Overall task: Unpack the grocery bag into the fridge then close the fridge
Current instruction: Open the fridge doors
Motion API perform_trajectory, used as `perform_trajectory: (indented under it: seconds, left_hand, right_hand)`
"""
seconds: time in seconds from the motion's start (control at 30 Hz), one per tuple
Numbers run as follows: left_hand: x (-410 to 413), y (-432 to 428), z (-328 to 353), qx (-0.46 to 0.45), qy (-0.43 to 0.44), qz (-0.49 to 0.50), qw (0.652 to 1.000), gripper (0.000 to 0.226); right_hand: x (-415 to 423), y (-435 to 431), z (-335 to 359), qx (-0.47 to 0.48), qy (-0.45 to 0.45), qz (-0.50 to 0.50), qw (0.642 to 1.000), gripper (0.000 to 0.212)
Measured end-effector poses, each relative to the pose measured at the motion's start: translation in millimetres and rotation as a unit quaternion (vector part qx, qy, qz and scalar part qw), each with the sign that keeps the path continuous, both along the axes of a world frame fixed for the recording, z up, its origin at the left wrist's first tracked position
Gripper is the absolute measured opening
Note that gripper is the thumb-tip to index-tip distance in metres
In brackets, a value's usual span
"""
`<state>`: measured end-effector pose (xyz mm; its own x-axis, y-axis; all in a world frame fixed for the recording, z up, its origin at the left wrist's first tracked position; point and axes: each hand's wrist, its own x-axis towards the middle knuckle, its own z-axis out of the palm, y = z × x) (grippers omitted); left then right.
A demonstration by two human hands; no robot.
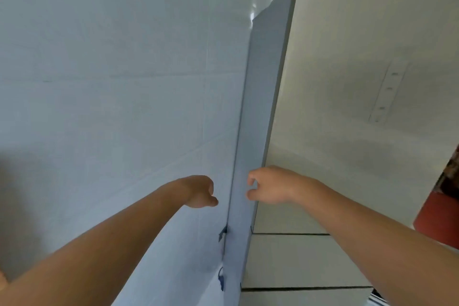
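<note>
A tall pale fridge fills the right half of the head view, its doors shut, with lower drawer fronts below the main door. My right hand hovers at the door's left edge, fingers curled apart, holding nothing. My left hand reaches toward the fridge's grey side panel, fingers loosely curled and empty. No grocery bag is in view.
A white tiled wall covers the left half, meeting the fridge side in a narrow gap. Small blue fittings sit low in that gap. A red object shows at the right edge.
</note>
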<state>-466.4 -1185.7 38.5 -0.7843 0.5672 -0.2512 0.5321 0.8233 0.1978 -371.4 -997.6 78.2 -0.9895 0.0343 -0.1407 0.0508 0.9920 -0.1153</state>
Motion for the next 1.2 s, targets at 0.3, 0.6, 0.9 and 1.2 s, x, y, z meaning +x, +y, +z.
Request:
perform_trajectory:
  seconds: [0.3, 0.6, 0.9, 1.2]
  left_hand:
    - [-58, 39, 39, 0.062, 0.015, -0.069, 0.996, 0.053]
    - [-72, 98, 10, 0.258, -0.075, -0.095, 0.959, 0.07]
    - [-63, 137, -7, 0.317, 0.026, -0.097, 0.943, 0.037]
    - [-53, 136, -30, 0.389, 0.044, -0.134, 0.91, 0.039]
  right_hand:
    - [-32, 2, 66, 0.125, 0.078, -0.07, 0.987, 0.042]
    - [-73, 12, 125, 0.476, 0.27, 0.019, 0.837, 0.02]
    - [-77, 21, 116, 0.528, 0.169, -0.031, 0.832, 0.03]
    - [-46, 18, 110, 0.509, 0.232, -0.003, 0.829, 0.027]
